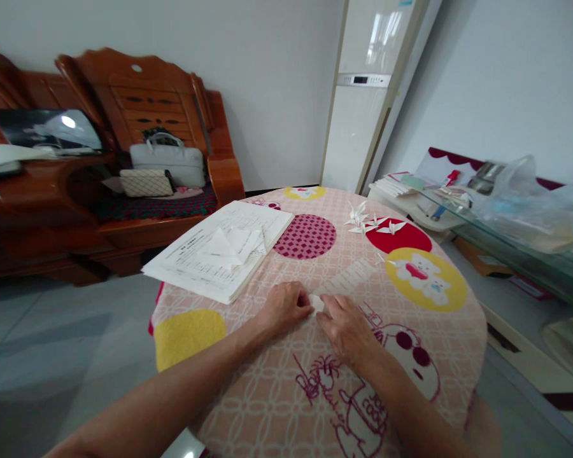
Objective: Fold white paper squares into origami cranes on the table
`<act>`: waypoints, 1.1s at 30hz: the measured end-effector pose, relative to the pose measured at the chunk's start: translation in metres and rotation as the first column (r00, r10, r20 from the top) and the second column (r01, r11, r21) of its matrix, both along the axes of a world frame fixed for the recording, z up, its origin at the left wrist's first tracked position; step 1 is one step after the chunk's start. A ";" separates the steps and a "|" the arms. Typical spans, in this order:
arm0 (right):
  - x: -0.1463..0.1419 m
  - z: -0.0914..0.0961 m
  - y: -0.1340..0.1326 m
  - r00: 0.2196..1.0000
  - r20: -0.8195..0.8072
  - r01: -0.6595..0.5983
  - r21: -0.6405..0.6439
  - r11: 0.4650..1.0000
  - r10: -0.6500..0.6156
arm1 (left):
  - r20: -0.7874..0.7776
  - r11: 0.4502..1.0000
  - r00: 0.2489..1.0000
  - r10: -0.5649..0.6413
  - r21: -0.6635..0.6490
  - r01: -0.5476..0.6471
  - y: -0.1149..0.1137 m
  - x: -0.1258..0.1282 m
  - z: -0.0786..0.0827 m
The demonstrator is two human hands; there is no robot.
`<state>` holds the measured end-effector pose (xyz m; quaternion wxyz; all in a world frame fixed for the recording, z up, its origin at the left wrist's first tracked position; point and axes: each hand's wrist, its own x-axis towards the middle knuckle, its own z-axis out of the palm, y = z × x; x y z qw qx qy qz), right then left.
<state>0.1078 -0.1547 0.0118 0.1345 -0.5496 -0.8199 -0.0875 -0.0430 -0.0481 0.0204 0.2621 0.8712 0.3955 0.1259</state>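
Both my hands rest close together on a round table covered with a pink patterned cloth (267, 407). Between them lies a small white folded piece of paper (317, 302). My left hand (286, 307) has its fingers curled and pinched on the paper's left side. My right hand (346, 329) presses its fingers on the right side. Most of the paper is hidden under the fingers.
A stack of printed sheets (219, 251) with folded paper on top lies at the table's left. Several white paper cranes (370, 222) sit at the far edge. A wooden bench (124, 159) with bags stands left; a glass table (506, 216) with clutter stands right.
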 end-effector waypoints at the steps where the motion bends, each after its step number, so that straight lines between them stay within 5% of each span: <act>1: 0.001 -0.002 0.001 0.998 -0.040 -0.043 0.020 0.999 0.044 | -0.002 1.000 1.000 -0.001 -0.009 0.001 0.001 0.000 0.000; 5: 0.008 -0.009 0.005 0.962 -0.204 -0.178 0.022 0.984 0.179 | 0.010 0.997 0.999 -0.041 -0.062 0.042 0.009 -0.001 -0.004; 15: 0.010 -0.009 0.006 0.963 -0.221 -0.168 -0.056 0.984 0.152 | 0.195 0.932 0.941 -0.278 -0.182 0.313 0.031 -0.022 0.003; 33: 0.006 -0.007 0.004 0.981 -0.157 -0.129 -0.075 0.989 0.116 | 0.078 0.990 0.987 -0.139 0.037 0.137 0.006 -0.032 -0.002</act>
